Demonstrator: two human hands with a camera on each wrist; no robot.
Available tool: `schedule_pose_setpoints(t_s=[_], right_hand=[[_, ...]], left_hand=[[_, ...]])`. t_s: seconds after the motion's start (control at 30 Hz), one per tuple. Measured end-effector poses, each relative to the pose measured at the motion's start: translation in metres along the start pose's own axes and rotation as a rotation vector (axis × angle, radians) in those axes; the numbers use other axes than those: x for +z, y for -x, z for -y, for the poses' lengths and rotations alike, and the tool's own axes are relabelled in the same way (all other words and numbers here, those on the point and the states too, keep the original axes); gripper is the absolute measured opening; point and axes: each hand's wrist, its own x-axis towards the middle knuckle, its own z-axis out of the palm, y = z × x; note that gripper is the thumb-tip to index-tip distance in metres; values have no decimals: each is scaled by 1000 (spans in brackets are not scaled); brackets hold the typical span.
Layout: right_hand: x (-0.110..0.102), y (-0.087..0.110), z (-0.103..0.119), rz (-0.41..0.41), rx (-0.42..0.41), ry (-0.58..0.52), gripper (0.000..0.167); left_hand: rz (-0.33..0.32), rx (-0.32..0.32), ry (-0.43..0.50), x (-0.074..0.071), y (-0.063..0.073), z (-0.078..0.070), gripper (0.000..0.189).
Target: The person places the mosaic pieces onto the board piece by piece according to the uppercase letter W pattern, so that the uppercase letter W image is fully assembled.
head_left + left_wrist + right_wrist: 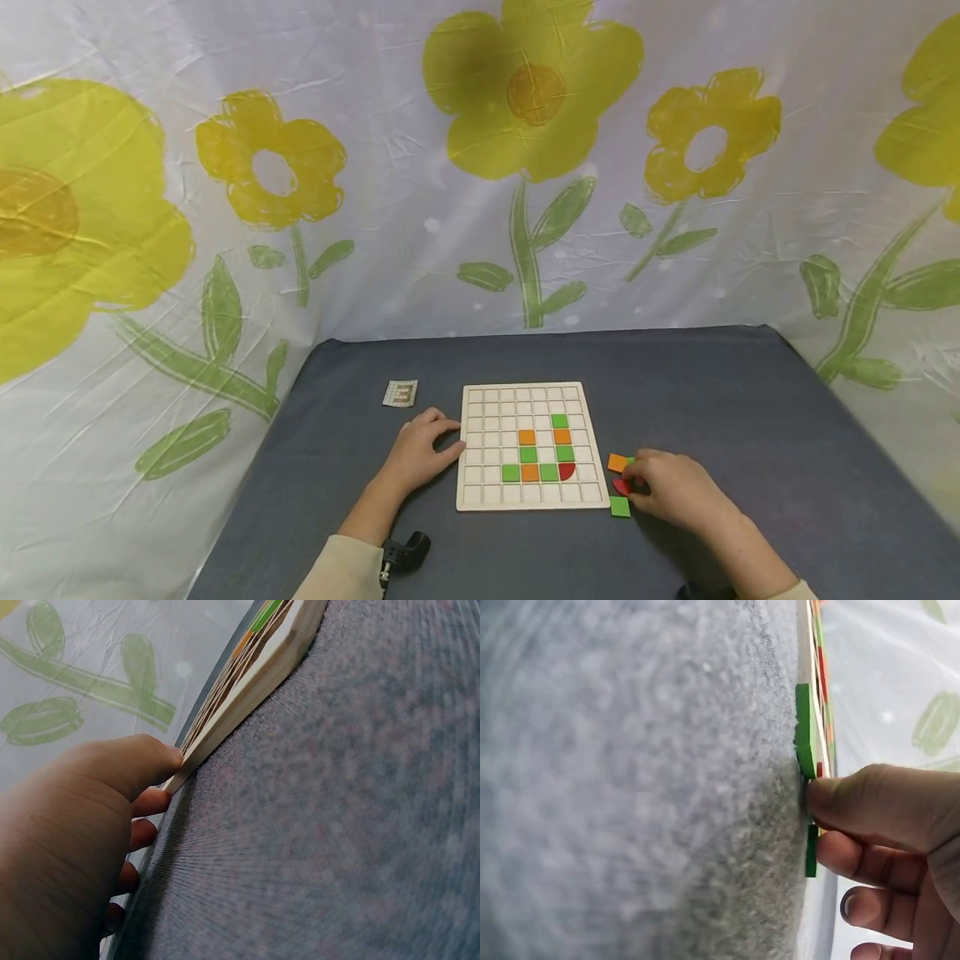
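Board (545, 437): lying lower centre
Left hand (422, 447): touching its left edge, fingers loose
Right hand (672, 487): curling beside red tile (620, 486), grip unclear

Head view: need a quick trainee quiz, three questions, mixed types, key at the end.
1. How many orange tiles sit on the board?
2. True or false: in the head view, the card lies left of the board.
3. The right hand has its fingertips at:
A) the card
B) the loose tiles
C) the board's left edge

Key: 1. Three. 2. True. 3. B.
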Motion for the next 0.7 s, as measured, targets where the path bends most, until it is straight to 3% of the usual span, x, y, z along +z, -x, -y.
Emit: schedule_pose_setpoints(t_s=[0.3,0.7], right_hand=[[-8,-8,7,-54,-27,-8,16],[-25,-37,40,-58,-106,-50,9]], left_hand=[[-2,1,6,-2,0,0,31],[1,0,9,-2,1,-1,30]])
